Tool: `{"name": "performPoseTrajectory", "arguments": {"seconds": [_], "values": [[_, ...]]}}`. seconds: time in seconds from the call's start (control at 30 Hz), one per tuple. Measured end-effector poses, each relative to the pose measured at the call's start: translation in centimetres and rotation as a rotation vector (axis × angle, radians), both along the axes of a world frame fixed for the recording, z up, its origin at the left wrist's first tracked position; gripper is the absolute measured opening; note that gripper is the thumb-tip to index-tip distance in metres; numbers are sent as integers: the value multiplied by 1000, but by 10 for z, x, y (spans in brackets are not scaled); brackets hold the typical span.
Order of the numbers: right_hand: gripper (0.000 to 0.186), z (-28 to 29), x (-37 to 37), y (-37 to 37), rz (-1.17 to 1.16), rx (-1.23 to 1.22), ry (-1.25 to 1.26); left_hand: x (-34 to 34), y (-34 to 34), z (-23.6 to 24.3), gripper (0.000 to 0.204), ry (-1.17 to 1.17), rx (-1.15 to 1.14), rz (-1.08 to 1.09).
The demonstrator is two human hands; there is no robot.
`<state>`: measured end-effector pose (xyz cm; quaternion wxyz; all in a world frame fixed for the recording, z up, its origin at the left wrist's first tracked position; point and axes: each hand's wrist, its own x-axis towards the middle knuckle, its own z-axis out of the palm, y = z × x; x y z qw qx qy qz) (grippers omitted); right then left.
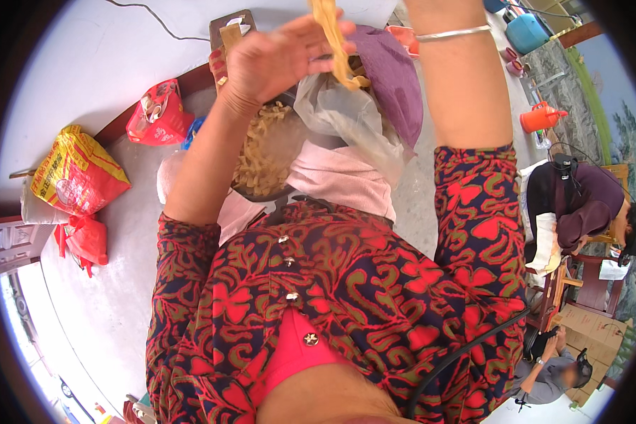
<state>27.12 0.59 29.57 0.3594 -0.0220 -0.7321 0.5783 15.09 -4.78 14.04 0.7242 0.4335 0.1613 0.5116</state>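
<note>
My left hand [279, 63] is raised at the top centre, fingers stretched and apart. A long, yellowish, limp strip [332, 42] hangs by its fingertips; whether they touch it, I cannot tell. My right forearm [463, 92], with a silver bangle, reaches up past the top edge, and the right hand is out of view. Below the left hand, a dark round basin at my lap holds many pale, short cut pieces [261, 159]. A cloudy plastic bag [346, 116] lies beside it, partly over a purple bag or cloth [396, 85].
Pink cloth [346, 177] covers my lap. At left stand a red bag [159, 116] and a yellow-red sack [81, 173]. A small wooden stool [233, 32] is beyond my left hand. To the right are an orange watering can [540, 118] and two seated people.
</note>
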Motion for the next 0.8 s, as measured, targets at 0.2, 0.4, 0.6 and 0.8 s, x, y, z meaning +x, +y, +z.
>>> {"name": "performPoseTrajectory", "arguments": {"seconds": [0.2,0.4,0.6,0.8], "values": [[29,-16,-10,-20,-30,244,-411,-55,11,10,66,-553,137,149],[20,-46,40,53,-672,452,-550,-173,13,5,41,-777,40,445],[18,-104,137,175,-1314,614,-438,-224,9,-46,25,-939,-80,783],[18,-168,101,100,-426,-278,-735,-234,-21,-74,24,-610,-210,729]]}}
